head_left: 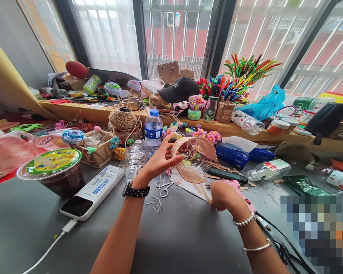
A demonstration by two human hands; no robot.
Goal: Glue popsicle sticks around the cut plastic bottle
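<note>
A round craft piece (210, 148), with overlapping pale wooden pieces around a clear plastic middle, is tilted up above the table. My left hand (160, 160) grips its left rim, thumb in front and fingers spread behind the edge. Below the ring, my right hand (224, 196) is closed on a wooden craft stick (206, 193); whether the stick is fixed to the ring, I cannot tell. Just beyond that hand lies a pink glue gun (244, 196), partly covered by it. White-handled scissors (165, 189) and a scrap of white yarn (154, 205) lie under my left wrist.
A lidded drink cup (54, 171) and a white power bank (93, 192) with a cable stand at left. A water bottle (153, 131) rises behind my left hand. Tissue packs (233, 154) and a plastic bottle (270, 169) lie at right. Craft supplies crowd the windowsill.
</note>
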